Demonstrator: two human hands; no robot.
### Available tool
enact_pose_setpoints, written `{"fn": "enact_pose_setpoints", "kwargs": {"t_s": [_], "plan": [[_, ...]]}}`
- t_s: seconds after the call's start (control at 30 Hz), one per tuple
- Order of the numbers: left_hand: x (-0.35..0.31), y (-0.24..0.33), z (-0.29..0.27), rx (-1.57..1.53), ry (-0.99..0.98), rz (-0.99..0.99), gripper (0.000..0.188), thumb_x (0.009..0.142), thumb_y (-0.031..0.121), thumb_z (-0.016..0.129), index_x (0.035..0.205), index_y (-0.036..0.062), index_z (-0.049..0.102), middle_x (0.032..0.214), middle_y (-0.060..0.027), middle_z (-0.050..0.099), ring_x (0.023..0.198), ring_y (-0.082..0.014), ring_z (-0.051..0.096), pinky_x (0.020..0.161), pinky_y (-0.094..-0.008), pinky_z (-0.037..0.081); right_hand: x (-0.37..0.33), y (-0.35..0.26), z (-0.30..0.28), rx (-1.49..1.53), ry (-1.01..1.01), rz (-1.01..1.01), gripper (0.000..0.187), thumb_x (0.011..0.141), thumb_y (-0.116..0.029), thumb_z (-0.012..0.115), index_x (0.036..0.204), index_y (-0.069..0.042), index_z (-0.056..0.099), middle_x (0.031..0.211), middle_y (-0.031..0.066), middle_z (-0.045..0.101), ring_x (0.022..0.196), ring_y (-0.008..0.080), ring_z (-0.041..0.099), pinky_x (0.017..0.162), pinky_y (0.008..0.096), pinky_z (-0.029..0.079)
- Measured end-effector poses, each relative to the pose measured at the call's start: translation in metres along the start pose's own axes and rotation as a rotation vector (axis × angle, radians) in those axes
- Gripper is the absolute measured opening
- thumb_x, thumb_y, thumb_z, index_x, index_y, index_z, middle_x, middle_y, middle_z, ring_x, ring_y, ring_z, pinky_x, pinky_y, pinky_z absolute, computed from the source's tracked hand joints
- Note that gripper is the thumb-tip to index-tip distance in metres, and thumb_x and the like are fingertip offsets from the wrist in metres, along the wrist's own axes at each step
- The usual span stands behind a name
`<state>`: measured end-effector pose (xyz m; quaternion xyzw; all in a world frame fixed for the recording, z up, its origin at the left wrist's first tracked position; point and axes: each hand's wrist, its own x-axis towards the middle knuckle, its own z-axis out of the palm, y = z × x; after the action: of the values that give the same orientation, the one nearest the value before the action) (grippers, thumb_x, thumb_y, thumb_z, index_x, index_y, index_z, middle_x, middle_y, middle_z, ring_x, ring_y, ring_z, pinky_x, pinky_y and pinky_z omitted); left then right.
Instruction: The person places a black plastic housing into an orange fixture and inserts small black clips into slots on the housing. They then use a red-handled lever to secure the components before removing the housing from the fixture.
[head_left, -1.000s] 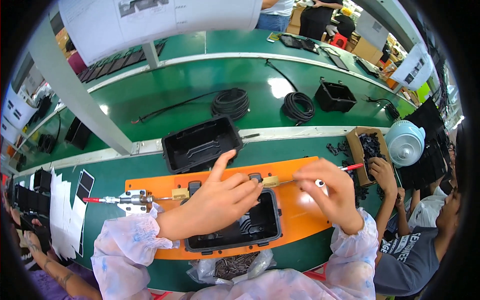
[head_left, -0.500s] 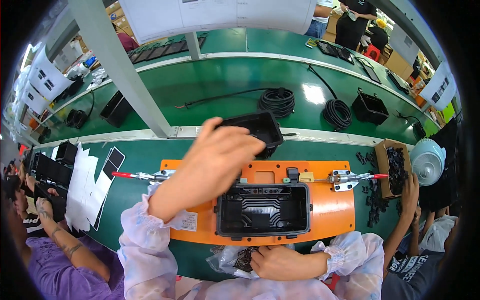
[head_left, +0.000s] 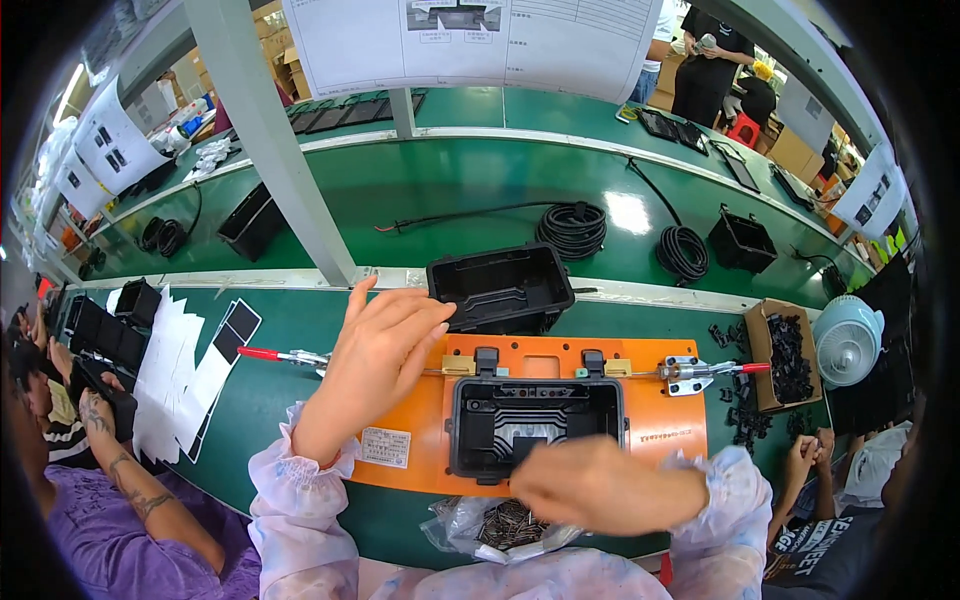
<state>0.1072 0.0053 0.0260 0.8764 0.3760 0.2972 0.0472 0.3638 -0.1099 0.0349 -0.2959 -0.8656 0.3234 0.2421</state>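
Observation:
A black rectangular plastic box [head_left: 457, 430] sits open side up in an orange fixture plate [head_left: 660, 430], with ridged channels inside. My right hand [head_left: 610, 487] hovers over its front edge, fingers pressed together and smeared by motion; what they hold, if anything, is hidden. Behind it rests a second black box [head_left: 545, 312], also open side up. My left hand [head_left: 378, 365] is beside that box's left end, fingers stretched out and fingertips at its rim. Just below the fixture, a clear plastic bag of screws [head_left: 512, 522] lies open.
Red-handled toggle clamps [head_left: 752, 368] flank the fixture. To the right are a carton of black parts [head_left: 790, 365] and a pale blue fan [head_left: 848, 340]. White sheets [head_left: 165, 375] lie left. Coiled black cables [head_left: 572, 230] lie beyond the rail. Co-workers sit on both sides.
My right hand has risen from the screw bag to the box's front edge. My left hand has moved left and down, off the rear box's interior, uncovering that box and the fixture's left hinge.

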Motion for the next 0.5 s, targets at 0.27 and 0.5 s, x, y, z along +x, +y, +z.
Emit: {"fn": "enact_pose_setpoints", "kwargs": {"t_s": [0.27,0.5], "plan": [[-0.001,0.002,0.004,0.006,0.040,0.026,0.020,0.094,0.009,0.065,0.113,0.0066,0.072,0.110,-0.0096,0.071,0.116,-0.0290,0.063,0.114,-0.0561,0.030,0.083,0.061,0.008,-0.421,0.313,-0.170,0.015,0.079,-0.005,0.067,0.091,-0.001,0.060,0.089,0.0131,0.058,0.084,0.0305,0.061,0.070,0.0399,0.053],[-0.008,-0.003,0.003,0.018,0.051,0.014,0.020,0.093,0.010,0.066,0.112,0.0065,0.072,0.109,-0.0094,0.071,0.115,-0.0289,0.063,0.113,-0.0566,0.030,0.094,0.064,0.008,-0.376,0.265,-0.161,0.009,0.079,-0.007,0.069,0.087,-0.001,0.070,0.086,0.0120,0.060,0.082,0.0287,0.063,0.071,0.0385,0.054]]}}
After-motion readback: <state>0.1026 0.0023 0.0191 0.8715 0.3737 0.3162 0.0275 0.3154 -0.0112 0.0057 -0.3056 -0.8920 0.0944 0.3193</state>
